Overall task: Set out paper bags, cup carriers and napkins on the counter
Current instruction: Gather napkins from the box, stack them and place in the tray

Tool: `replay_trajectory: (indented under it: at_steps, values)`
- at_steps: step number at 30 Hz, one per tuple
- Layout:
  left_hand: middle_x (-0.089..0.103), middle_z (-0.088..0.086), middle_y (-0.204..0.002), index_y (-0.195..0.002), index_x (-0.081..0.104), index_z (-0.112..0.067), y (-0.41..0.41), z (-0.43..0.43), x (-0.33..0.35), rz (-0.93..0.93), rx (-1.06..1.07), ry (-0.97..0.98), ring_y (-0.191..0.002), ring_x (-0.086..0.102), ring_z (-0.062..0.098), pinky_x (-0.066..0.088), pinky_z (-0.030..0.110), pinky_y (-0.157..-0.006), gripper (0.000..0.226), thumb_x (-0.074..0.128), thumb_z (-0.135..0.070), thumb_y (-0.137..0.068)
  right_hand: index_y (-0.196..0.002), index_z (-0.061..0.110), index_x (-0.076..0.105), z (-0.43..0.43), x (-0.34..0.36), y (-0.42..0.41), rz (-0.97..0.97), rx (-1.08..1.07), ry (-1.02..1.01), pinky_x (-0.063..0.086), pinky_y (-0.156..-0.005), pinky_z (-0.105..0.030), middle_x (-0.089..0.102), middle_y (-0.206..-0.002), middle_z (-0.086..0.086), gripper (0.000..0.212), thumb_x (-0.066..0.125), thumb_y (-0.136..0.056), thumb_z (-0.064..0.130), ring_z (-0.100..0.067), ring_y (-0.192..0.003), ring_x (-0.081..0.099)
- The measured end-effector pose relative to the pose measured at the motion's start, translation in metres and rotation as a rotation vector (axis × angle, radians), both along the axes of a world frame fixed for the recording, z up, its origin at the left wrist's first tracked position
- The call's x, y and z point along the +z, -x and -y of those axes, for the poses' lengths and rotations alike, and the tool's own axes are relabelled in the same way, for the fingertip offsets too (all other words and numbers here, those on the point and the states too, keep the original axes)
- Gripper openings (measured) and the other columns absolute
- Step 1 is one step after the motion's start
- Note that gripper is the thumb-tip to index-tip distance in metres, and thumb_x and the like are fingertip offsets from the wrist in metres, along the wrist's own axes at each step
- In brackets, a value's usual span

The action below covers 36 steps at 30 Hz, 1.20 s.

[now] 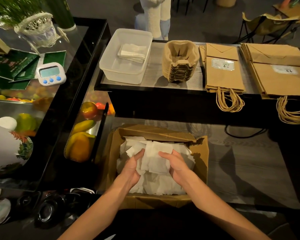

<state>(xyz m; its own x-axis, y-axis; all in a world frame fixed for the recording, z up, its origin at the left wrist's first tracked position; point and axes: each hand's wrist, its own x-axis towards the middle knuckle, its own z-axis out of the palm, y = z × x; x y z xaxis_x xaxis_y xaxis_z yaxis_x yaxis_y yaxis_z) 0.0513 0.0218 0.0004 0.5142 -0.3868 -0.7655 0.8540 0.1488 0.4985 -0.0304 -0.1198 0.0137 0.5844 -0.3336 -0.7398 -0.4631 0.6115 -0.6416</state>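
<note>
Head | napkins held between left hand and right hand (over box)

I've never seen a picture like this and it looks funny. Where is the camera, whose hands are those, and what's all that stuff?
There is no machine here, just a person. The camera sits on their head and looks down, so you see only their arms. The left hand and right hand hold a bunch of napkins between them, over a cardboard box full of more. On the counter behind are a clear tub with a few folded napkins inside, a stack of cup carriers, and two piles of paper bags lying flat, their handles hanging over the edge.
</note>
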Motion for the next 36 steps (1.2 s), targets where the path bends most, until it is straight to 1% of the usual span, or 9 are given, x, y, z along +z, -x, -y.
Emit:
replay_trajectory:
  at_steps: [5,8,12,14,18,22,27,32,36]
  values:
    - [0.072,0.019,-0.123,-0.125,0.068,-0.016,0.0,0.001,-0.001,0.027,-0.022,0.004,-0.118,0.065,0.042,0.044,0.065,-0.107,0.046,0.079,-0.025,-0.081,-0.126,0.024,0.059,0.002,-0.004,0.002,-0.008,-0.043,-0.033,0.059,-0.092,-0.047,0.068,-0.12,-0.004,0.036,0.072,-0.093,0.017,-0.028,-0.112,0.064]
    - [0.072,0.02,-0.122,-0.118,0.069,-0.014,0.0,0.0,-0.001,0.041,-0.047,-0.008,-0.117,0.066,0.042,0.047,0.065,-0.105,0.048,0.083,-0.011,-0.073,-0.129,0.025,0.06,0.003,-0.007,0.002,-0.027,-0.017,0.01,0.057,-0.095,-0.049,0.069,-0.123,-0.002,0.039,0.073,-0.093,0.02,-0.026,-0.113,0.065]
    - [0.073,0.019,-0.119,-0.115,0.07,-0.012,-0.003,0.0,-0.002,0.038,-0.04,-0.056,-0.115,0.066,0.041,0.049,0.063,-0.104,0.053,0.086,-0.002,-0.065,-0.129,0.025,0.06,0.009,-0.013,0.003,-0.048,-0.008,0.147,0.056,-0.084,-0.036,0.068,-0.123,0.002,0.038,0.072,-0.094,0.021,-0.018,-0.112,0.063]
    - [0.073,0.019,-0.118,-0.115,0.069,-0.012,-0.005,-0.001,-0.001,0.034,-0.048,-0.051,-0.114,0.067,0.041,0.049,0.062,-0.104,0.049,0.083,0.0,-0.069,-0.131,0.025,0.06,0.015,-0.015,0.003,-0.059,-0.053,0.145,0.057,-0.085,-0.039,0.069,-0.121,0.002,0.041,0.074,-0.093,0.02,-0.019,-0.11,0.064]
    - [0.074,0.02,-0.116,-0.123,0.067,-0.011,-0.009,-0.004,-0.004,0.026,-0.086,-0.045,-0.11,0.068,0.043,0.051,0.062,-0.101,0.053,0.083,-0.001,-0.073,-0.132,0.019,0.062,0.027,-0.018,0.001,-0.047,-0.085,0.057,0.059,-0.092,-0.05,0.073,-0.117,-0.003,0.048,0.079,-0.087,0.019,-0.026,-0.108,0.069]
    - [0.072,0.022,-0.121,-0.131,0.064,-0.01,-0.012,-0.008,-0.007,-0.002,-0.147,-0.003,-0.113,0.067,0.044,0.049,0.062,-0.104,0.057,0.08,-0.001,-0.077,-0.141,0.014,0.053,0.034,-0.014,0.002,-0.01,-0.117,-0.173,0.061,-0.085,-0.052,0.072,-0.122,-0.012,0.08,0.09,-0.07,0.02,-0.033,-0.108,0.071]
    - [0.071,0.024,-0.122,-0.123,0.066,-0.004,-0.014,-0.013,0.003,-0.095,-0.248,0.077,-0.111,0.069,0.042,0.051,0.054,-0.101,0.04,0.071,-0.001,-0.084,-0.14,0.014,0.053,0.044,-0.008,0.007,0.167,-0.046,-0.357,0.059,-0.087,-0.049,0.067,-0.131,-0.017,0.057,0.072,-0.086,0.015,-0.035,-0.12,0.065]
    - [0.066,0.024,-0.132,-0.138,0.058,-0.006,-0.031,-0.023,-0.001,-0.074,-0.375,0.093,-0.12,0.064,0.042,0.051,0.054,-0.103,0.054,0.069,0.001,-0.086,-0.138,0.014,0.056,0.069,0.011,-0.009,0.127,0.244,-0.07,0.056,-0.095,-0.046,0.071,-0.125,-0.008,0.05,0.072,-0.091,0.019,-0.027,-0.115,0.068]
    - [0.073,0.019,-0.119,-0.132,0.059,-0.008,-0.046,-0.022,0.006,-0.048,-0.547,0.105,-0.106,0.072,0.036,0.059,0.048,-0.087,0.053,0.074,-0.001,-0.081,-0.133,0.013,0.061,0.082,0.028,-0.037,0.095,0.493,0.115,0.055,-0.1,-0.045,0.072,-0.123,-0.007,0.043,0.073,-0.092,0.017,-0.025,-0.114,0.068]
